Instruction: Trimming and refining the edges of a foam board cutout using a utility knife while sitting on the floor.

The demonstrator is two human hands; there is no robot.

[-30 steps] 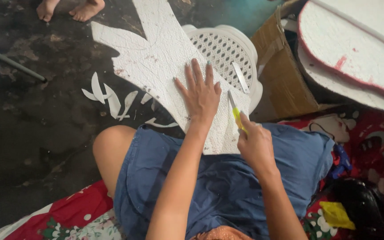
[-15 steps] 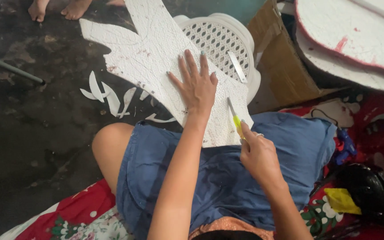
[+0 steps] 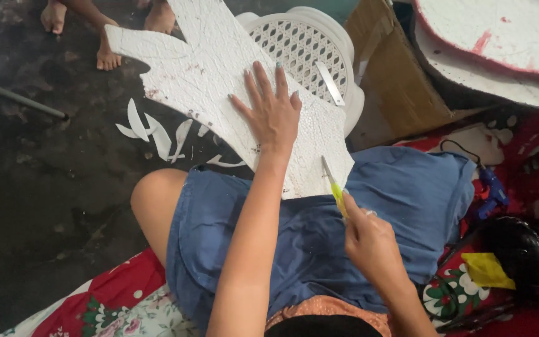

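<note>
Since the earlier frame, the right hand [image 3: 372, 243] has been drawn back toward the lap. White foam board [image 3: 219, 81] is spread across a white plastic stool [image 3: 319, 43], pressed flat by the left hand's [image 3: 274, 112] spread fingers. A yellow-handled cutter [image 3: 335, 187] is pinched in the right grip at the board's near edge.

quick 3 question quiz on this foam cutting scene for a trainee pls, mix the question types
1. True or false: the left hand lies flat, fingers spread, on the white foam sheet.
2. Multiple choice: the right hand has its grip on
A. a pair of scissors
B. a yellow-handled knife
C. a paintbrush
3. Fill in: the far part of the foam sheet rests on a white plastic ____ with a lattice top.

Key
1. True.
2. B; its blade meets the near edge of the foam sheet.
3. Stool; a loose blade also lies on it.
</note>
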